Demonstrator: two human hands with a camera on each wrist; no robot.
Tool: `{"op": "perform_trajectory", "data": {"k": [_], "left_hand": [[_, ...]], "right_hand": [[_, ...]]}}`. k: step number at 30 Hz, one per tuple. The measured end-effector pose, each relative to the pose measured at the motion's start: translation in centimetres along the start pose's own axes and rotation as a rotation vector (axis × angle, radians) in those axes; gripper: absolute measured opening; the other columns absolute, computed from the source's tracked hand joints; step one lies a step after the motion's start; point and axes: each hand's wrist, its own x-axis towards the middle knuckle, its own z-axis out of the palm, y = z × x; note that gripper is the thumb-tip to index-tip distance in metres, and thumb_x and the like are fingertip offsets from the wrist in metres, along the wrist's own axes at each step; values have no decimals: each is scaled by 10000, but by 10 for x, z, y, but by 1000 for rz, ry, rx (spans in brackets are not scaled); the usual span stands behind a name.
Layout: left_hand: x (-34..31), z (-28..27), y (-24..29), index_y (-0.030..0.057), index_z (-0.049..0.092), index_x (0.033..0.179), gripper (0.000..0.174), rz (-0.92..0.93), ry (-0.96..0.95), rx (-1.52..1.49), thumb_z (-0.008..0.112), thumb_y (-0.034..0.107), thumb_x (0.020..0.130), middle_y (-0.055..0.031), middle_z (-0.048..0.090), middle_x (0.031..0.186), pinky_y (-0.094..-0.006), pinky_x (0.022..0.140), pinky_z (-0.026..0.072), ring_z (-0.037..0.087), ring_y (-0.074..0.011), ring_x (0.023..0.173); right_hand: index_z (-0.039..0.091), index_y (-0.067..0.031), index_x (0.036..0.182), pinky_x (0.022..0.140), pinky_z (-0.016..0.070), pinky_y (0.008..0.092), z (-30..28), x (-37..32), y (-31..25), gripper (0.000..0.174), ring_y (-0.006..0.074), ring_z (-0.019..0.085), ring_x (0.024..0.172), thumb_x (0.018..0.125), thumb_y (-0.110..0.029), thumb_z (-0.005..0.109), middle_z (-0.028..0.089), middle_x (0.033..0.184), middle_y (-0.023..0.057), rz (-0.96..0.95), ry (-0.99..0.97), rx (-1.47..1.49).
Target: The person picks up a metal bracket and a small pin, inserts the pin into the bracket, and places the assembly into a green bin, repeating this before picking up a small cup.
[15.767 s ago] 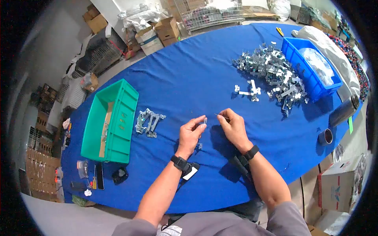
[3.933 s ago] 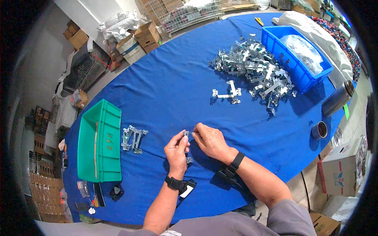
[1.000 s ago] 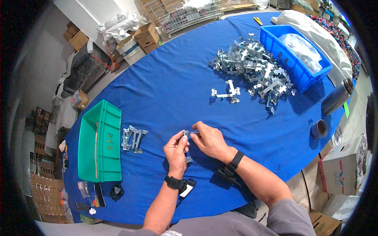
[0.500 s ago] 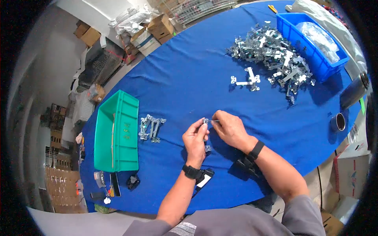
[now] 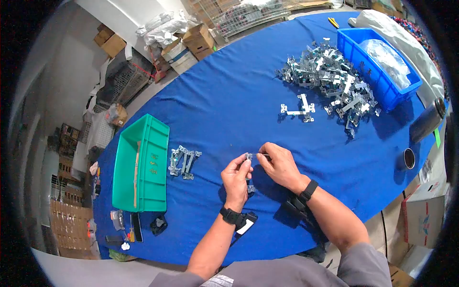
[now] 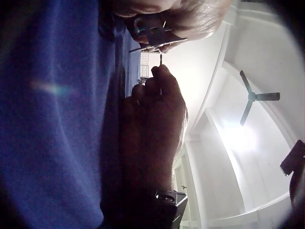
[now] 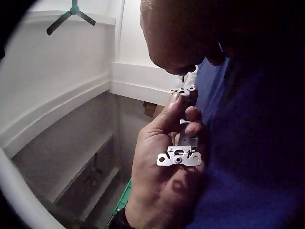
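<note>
My left hand (image 5: 236,181) grips a narrow metal bracket (image 7: 178,159) with flat, holed plates at its ends. In the right wrist view, one plate lies over the palm and the other stands above the thumb. My right hand (image 5: 283,168) pinches a thin metal rod (image 6: 161,58), its grip end hidden by the fingers. In the right wrist view the rod's tip points down at the bracket's upper plate, close over it. Both hands are above the blue cloth, just right of several similar brackets (image 5: 184,161) laid side by side.
A green bin (image 5: 153,167) stands at the left. At the back right are a heap of metal brackets (image 5: 330,79), a few brackets (image 5: 300,113) apart from it, and a blue bin (image 5: 377,79). A dark cylinder (image 5: 427,120) and a cup (image 5: 408,159) stand at the right edge.
The rod, apart from the left hand's work 15.8 s ago, is now at the bracket. Over the last second both hands keep their hold; the head view has shifted.
</note>
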Motion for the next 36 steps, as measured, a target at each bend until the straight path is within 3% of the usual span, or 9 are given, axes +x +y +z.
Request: {"op": "perform_trajectory", "data": {"k": [8,10,14,15,17,23,27,32,36], "left_hand": [[-1,-1,-1,-18,681,1086,193,10,-20,7,682,49,905,-43,665,794,-188,526,439,562,-71,606],[-1,-1,-1,-16,681,1087,194,7,-17,4,683,50,904,-44,667,794,-188,527,439,562,-71,607],[-2,-1,-2,-14,683,1087,199,-8,10,46,683,61,903,-42,671,796,-188,527,433,555,-65,598],[-3,1,0,-15,686,1083,196,-3,12,72,680,63,904,-40,670,796,-187,526,430,551,-62,596],[-3,1,0,-16,693,1070,183,40,0,136,670,60,905,-35,665,792,-188,518,424,547,-57,596],[-2,1,2,-26,690,1069,178,49,-36,126,655,43,909,-33,663,811,-194,522,432,553,-62,622],[-4,-2,0,-31,677,1092,193,28,-45,137,647,35,913,-33,647,792,-199,529,423,539,-62,614],[-2,1,3,-29,681,1085,204,21,-32,162,664,67,906,-33,659,819,-192,520,422,552,-59,628],[-2,0,1,-25,686,1078,193,33,-38,127,664,53,903,-34,667,825,-190,525,432,568,-61,639]], "right_hand": [[577,-29,899,639,480,467,2,-1,1,141,374,625,764,909,-166,610,611,814,167,-12,-15,-13],[576,1,901,605,469,391,5,-2,4,121,307,606,692,903,-108,631,599,798,155,-80,8,6],[608,-22,917,645,493,427,7,-3,7,101,356,619,753,897,-116,639,616,835,164,-92,31,-10],[568,-46,867,623,479,492,6,-2,5,137,394,611,763,907,-171,609,599,809,176,-93,42,0],[562,-61,841,602,477,509,12,-4,13,159,401,609,733,918,-195,601,601,802,166,-111,62,-89],[550,-54,873,626,494,502,4,-4,-1,225,397,634,774,949,-263,584,633,832,174,33,-24,-128],[537,-31,906,603,464,483,3,-4,-1,191,391,614,724,939,-209,597,609,789,169,-37,0,-70],[570,-40,813,597,470,482,7,-4,3,238,402,610,706,941,-236,606,608,756,190,1,-9,-171],[598,-29,876,600,477,479,5,-4,-2,221,379,626,709,939,-241,607,626,757,168,23,0,-72]]}}
